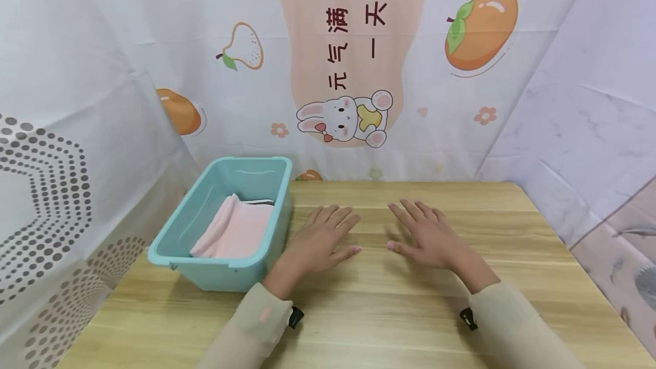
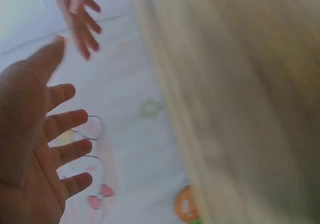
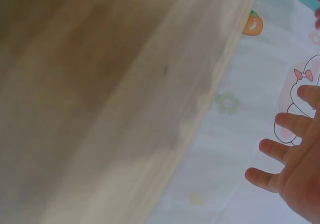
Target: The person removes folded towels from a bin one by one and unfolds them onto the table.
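My left hand [image 1: 319, 242] is held over the wooden table with its fingers spread, just right of a light-blue plastic basin [image 1: 233, 266]. A folded pink cloth [image 1: 241, 229] lies in the basin, and a dark item with a white edge [image 1: 262, 203] shows partly behind it; its kind cannot be made out. To the right, my right hand [image 1: 429, 239] is also over the table, fingers spread. Neither hand holds anything. In the left wrist view the left palm [image 2: 30, 149] faces sideways, with the right hand [image 2: 80, 21] farther off.
The wooden table [image 1: 389, 312] reaches back to a white printed curtain [image 1: 246, 113] with fruit, a rabbit and writing. Further cloth hangs at the left [image 1: 61, 101] and right [image 1: 579, 101] sides. A small black clip or strap sits at each sleeve cuff.
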`<state>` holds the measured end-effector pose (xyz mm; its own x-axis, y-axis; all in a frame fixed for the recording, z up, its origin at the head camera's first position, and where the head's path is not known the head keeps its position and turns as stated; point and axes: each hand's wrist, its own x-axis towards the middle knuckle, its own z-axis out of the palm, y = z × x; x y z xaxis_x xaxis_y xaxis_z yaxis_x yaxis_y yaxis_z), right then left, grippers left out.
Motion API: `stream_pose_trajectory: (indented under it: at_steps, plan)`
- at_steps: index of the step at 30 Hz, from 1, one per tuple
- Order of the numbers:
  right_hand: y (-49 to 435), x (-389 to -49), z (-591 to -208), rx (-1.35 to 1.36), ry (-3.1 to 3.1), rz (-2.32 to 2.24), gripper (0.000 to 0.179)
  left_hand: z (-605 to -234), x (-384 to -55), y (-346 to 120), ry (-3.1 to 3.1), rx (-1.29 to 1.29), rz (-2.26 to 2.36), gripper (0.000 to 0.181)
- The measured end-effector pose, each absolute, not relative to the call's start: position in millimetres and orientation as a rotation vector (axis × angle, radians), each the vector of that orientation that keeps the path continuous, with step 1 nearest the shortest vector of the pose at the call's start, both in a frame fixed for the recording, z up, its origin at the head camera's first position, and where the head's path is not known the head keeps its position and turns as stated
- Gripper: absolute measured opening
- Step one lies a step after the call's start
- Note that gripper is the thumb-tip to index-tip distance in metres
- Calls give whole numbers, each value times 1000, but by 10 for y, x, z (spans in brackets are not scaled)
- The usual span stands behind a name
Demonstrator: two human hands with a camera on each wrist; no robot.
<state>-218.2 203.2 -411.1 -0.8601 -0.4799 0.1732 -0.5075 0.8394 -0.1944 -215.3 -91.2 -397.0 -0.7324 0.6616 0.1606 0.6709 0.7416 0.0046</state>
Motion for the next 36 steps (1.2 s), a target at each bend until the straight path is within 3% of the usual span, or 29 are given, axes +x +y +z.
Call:
stream_pose_trajectory:
  at_steps: [8, 16, 36]
  plan:
    - [1881, -2351, -3956, 880, -2830, 325, 81, -3466, -1962, -953, -2751, -967, -27, 60]
    - [1586, -2600, -3743, 977, -2775, 285, 73, -3109, -1865, -1346, -2715, -852, -174, 59]
    - [673, -2823, -3176, 1143, -2781, 162, 68, -2829, -1834, -2543, -2846, -520, -407, 63]
